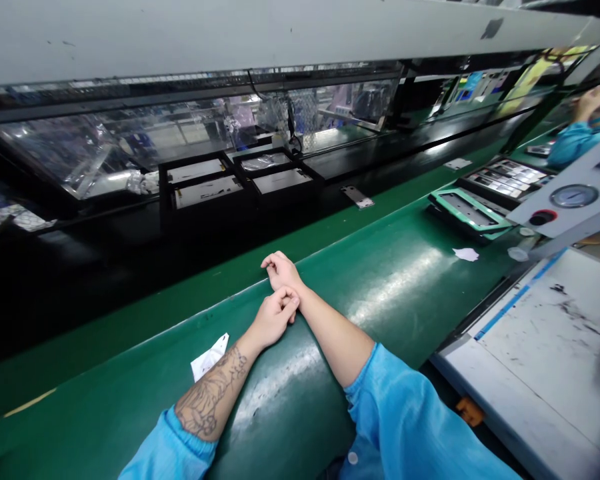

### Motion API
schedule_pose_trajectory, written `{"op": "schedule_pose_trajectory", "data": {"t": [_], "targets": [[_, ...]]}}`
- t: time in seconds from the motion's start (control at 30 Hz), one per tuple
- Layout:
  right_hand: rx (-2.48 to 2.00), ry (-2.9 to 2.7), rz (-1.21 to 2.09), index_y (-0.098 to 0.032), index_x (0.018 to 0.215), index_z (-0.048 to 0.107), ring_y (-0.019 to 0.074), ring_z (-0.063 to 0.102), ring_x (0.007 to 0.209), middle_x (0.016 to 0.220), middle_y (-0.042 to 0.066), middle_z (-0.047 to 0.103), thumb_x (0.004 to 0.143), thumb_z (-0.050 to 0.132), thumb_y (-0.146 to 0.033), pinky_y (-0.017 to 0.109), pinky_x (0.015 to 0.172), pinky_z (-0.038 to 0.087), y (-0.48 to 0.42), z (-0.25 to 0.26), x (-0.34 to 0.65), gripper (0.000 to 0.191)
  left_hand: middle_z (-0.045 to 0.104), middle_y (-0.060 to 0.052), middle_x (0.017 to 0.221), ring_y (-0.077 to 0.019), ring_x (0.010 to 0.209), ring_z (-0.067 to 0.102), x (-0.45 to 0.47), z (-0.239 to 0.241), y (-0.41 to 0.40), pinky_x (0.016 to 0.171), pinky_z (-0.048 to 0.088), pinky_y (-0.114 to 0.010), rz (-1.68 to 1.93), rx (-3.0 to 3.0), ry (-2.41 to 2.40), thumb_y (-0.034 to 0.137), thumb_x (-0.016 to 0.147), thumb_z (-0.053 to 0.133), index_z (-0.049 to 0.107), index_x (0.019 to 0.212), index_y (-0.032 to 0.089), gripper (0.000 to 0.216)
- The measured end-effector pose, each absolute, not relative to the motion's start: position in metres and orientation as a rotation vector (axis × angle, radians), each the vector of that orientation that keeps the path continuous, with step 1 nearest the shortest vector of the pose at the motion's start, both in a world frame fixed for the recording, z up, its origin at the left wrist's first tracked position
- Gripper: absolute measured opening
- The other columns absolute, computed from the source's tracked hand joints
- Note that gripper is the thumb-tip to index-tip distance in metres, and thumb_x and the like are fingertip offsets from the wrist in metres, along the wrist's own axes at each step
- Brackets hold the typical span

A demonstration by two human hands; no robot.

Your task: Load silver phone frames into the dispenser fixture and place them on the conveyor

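1. My left hand [274,316] rests on the green counter [405,280], fingers curled loosely, holding nothing, touching my right wrist.
2. My right hand [281,269] lies flat just ahead, fingers relaxed and empty, at the counter's far edge.
3. White paper scrap [209,357] lies just beside my left forearm.
4. Green-framed tray [470,212] sits well apart, far right.

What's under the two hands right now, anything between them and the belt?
Both hands rest empty on the green belt: the left hand lies on the right wrist, the right hand flat. Nothing shows beneath, though the palms hide that patch. A white paper scrap lies beside the left forearm.
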State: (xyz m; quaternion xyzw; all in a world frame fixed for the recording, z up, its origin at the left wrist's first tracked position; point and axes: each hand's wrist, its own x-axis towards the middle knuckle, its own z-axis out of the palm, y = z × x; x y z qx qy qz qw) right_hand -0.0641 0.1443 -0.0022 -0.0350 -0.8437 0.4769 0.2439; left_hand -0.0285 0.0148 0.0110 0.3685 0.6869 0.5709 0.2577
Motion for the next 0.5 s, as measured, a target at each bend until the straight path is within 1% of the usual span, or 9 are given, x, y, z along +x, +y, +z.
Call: {"op": "schedule_pose_trajectory", "data": {"t": [0.1, 0.27, 0.4, 0.5], "targets": [[-0.076, -2.339, 1.311, -0.022, 0.087, 0.067, 0.0129, 0.054, 0.079, 0.091, -0.001, 0.054, 0.087, 0.051, -0.001, 0.025, 0.077, 0.046, 0.1442, -0.0001, -0.063, 0.026, 0.057, 0.005, 0.057, -0.0129, 0.053, 0.05, -0.0277, 0.0121, 0.0144, 0.059, 0.038, -0.027, 1.544, 0.999, 1.868, 0.05, 0.098, 0.053, 0.055, 0.092, 0.021, 0.029], [-0.066, -2.377, 1.294, -0.021, 0.083, 0.068, 0.0127, 0.053, 0.074, 0.086, -0.001, 0.053, 0.088, 0.05, -0.001, 0.025, 0.072, 0.043, 0.1446, 0.0005, -0.0633, 0.027, 0.057, 0.005, 0.057, -0.013, 0.053, 0.049, -0.0271, 0.0131, 0.0142, 0.059, 0.038, -0.027, 1.54, 0.995, 1.869, 0.05, 0.098, 0.052, 0.055, 0.092, 0.021, 0.03], [-0.074, -2.345, 1.313, -0.021, 0.086, 0.068, 0.0115, 0.054, 0.074, 0.089, -0.002, 0.054, 0.087, 0.056, -0.002, 0.024, 0.071, 0.044, 0.1439, -0.002, -0.0648, 0.022, 0.058, 0.004, 0.058, -0.0129, 0.054, 0.05, -0.0272, 0.0121, 0.0139, 0.059, 0.038, -0.027, 1.538, 0.992, 1.871, 0.051, 0.098, 0.052, 0.055, 0.092, 0.021, 0.031], [-0.084, -2.324, 1.337, -0.021, 0.087, 0.067, 0.0115, 0.055, 0.076, 0.093, -0.001, 0.055, 0.088, 0.055, -0.002, 0.024, 0.074, 0.046, 0.1431, -0.0024, -0.0642, 0.023, 0.057, 0.005, 0.057, -0.0127, 0.053, 0.049, -0.0272, 0.0119, 0.0137, 0.059, 0.038, -0.026, 1.532, 1.003, 1.866, 0.049, 0.099, 0.052, 0.056, 0.092, 0.021, 0.03]]}}
